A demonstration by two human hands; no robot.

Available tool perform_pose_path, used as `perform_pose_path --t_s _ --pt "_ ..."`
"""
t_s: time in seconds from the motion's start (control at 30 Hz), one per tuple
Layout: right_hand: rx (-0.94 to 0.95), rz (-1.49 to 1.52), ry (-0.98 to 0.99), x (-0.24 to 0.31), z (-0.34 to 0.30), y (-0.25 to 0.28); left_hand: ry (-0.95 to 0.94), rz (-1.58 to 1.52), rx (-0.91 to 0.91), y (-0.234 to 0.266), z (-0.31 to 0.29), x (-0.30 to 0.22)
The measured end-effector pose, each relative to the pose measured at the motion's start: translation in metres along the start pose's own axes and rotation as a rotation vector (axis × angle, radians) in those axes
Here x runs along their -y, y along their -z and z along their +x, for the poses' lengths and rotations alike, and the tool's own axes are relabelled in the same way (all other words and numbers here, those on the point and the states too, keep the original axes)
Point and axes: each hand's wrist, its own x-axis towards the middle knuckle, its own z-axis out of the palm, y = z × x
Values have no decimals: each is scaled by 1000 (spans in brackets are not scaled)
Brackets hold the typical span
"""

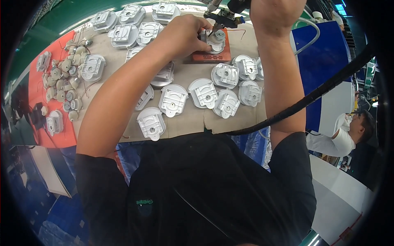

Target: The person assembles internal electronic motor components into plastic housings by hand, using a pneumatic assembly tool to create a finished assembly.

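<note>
My left hand (189, 35) reaches to a red block (211, 56) at the top middle of the table. Its thumb and forefinger grip a white plastic housing (214, 50) on that block. A small round motor (216, 37) sits in the housing, with a thin red wire off to the right. Just above hangs a black and metal tool head (223, 18) with a blue fitting; whether it touches the motor cannot be told. My right hand (276, 16) is closed beside the tool's dark cylindrical part (239, 5); its fingers and whatever they hold are hidden at the upper edge.
Several white housings (173, 100) lie across the brown-covered table (193, 119). Small wired motors (61, 84) are heaped on an orange-red sheet (37, 94) at left. A black hose (312, 96) crosses over my right forearm. Another person (340, 133) sits at right, beyond a blue panel (320, 45).
</note>
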Motion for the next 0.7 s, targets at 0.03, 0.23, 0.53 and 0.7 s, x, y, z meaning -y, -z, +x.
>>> perform_pose_path --t_s 0.03,0.23,0.53,0.7 --pt "-1 3 -4 -1 -1 0 -16 23 -6 1 0 -2" --pt "-74 -131 25 -4 -4 -1 -77 72 -26 2 8 4" --pt "-41 -140 -9 50 67 16 -47 19 -10 -3 6 11" --pt "-49 -309 47 75 93 29 -53 66 46 4 3 4"
